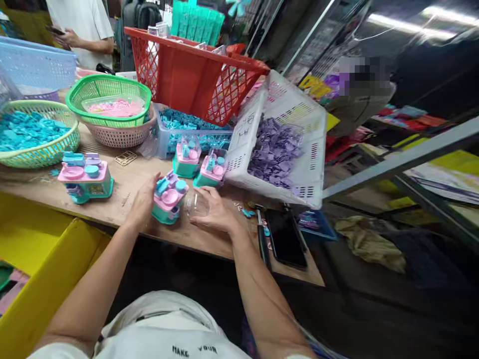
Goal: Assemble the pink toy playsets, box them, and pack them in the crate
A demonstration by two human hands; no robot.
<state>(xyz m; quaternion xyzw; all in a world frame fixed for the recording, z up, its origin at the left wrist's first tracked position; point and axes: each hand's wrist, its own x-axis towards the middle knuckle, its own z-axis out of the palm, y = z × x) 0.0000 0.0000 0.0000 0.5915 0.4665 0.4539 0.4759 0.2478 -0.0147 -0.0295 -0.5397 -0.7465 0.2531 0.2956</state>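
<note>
My left hand (pixel 144 202) rests against the left side of a small teal and pink toy (pixel 169 198) on the wooden table (pixel 123 199), fingers curled around it. My right hand (pixel 212 212) holds a clear plastic cover (pixel 196 204) just right of that toy. Two more of the same toys (pixel 186 157) (pixel 212 171) stand behind, one with a clear cover on top. A larger finished toy (pixel 86 177) sits to the left.
Baskets ring the table: a green one of blue parts (pixel 37 154), a green one of pink parts (pixel 108 89), a red crate (pixel 194 75), a tilted white crate of purple parts (pixel 295 109). A phone (pixel 286 239) lies at the right; a yellow box (pixel 45 269) lower left. Another person (pixel 84 30) stands behind.
</note>
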